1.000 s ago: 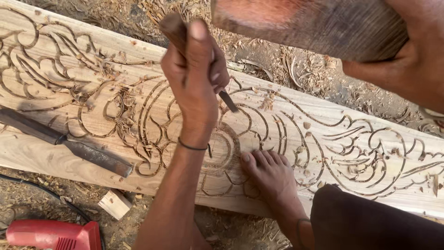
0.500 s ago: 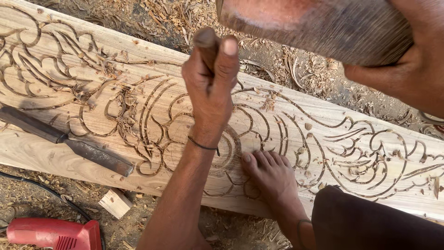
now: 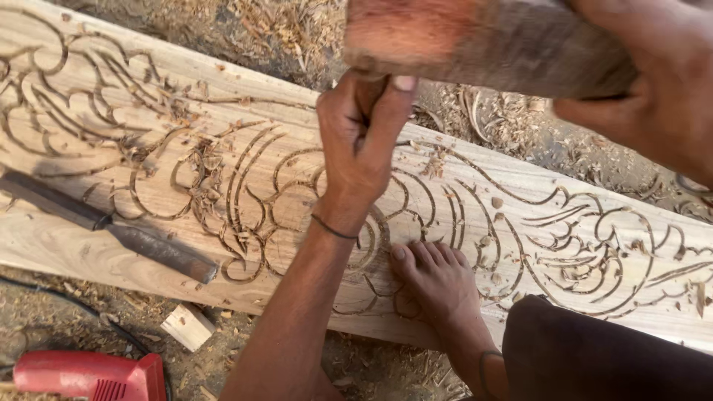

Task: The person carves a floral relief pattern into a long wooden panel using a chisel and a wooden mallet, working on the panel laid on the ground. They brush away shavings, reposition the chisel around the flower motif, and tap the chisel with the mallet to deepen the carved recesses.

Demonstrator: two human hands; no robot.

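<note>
A long pale wooden plank with curling scroll patterns cut into it lies across the ground. My left hand is closed around a chisel over the plank's middle; the chisel is almost fully hidden by the fingers and the mallet. My right hand grips a thick wooden mallet, whose worn round end sits right above the left hand's thumb. My bare foot rests on the plank's near edge.
A spare chisel with a dark handle lies on the plank at the left. A small wood block and a red power tool with a black cord sit on the ground below. Wood shavings cover the dirt behind the plank.
My left hand with the chisel has shifted right along the plank. The mallet has come down until its end is just over the chisel's top.
</note>
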